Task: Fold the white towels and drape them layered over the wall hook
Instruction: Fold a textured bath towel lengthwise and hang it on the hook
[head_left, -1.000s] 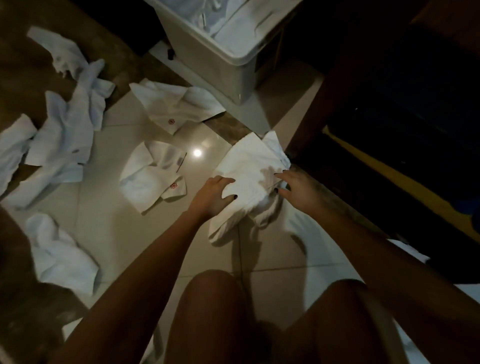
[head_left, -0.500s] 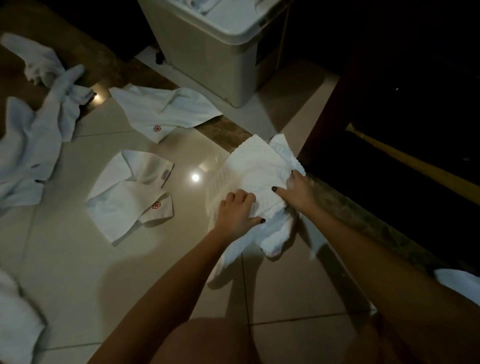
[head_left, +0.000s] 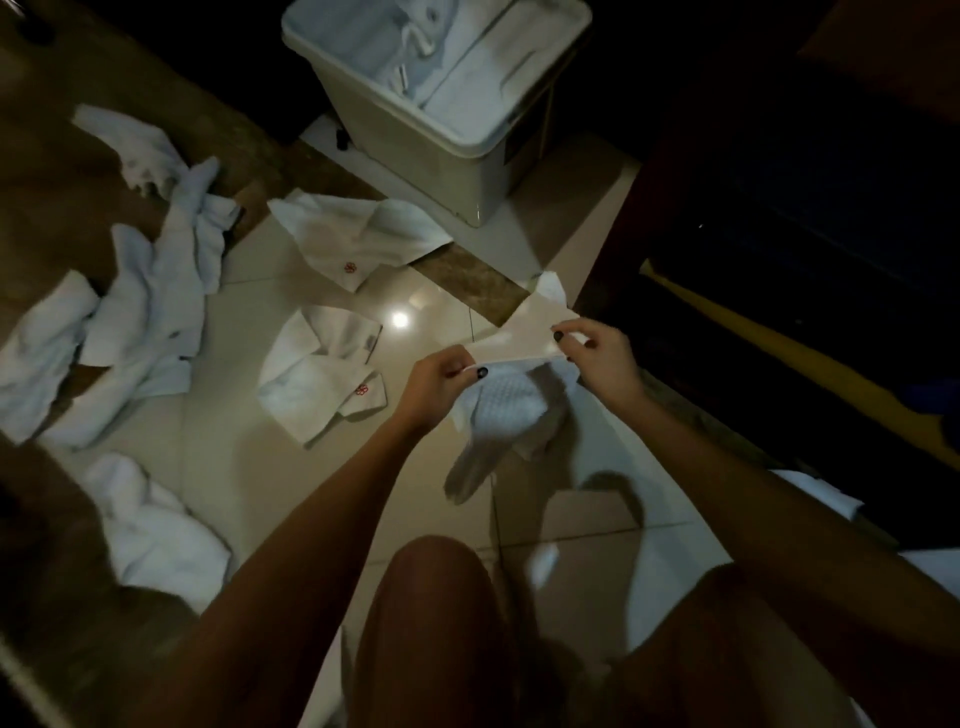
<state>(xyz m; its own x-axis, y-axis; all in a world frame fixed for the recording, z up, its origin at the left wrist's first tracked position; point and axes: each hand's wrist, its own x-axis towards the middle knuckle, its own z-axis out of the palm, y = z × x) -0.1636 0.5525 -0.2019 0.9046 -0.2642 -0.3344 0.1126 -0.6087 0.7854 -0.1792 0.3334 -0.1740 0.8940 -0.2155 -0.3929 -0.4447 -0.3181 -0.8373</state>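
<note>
Towel (head_left: 501, 410) edge between pinching fingers (head_left: 582, 332)

Left hand (head_left: 434, 382) and right hand (head_left: 602, 358) pictured bare. Dark polish, near black, seen on left thumbnail (head_left: 482, 371) and right thumbnail (head_left: 558, 336); nails appear cut short. Another dark-painted nail glimpsed lower on right hand. Left forearm (head_left: 311, 519) and right forearm (head_left: 727, 467) shown uncovered to frame edge. Left knee (head_left: 431, 571) and right knee (head_left: 727, 587) seen bare at frame foot. Clothing beyond knees lost in shadow, not made out.
</note>
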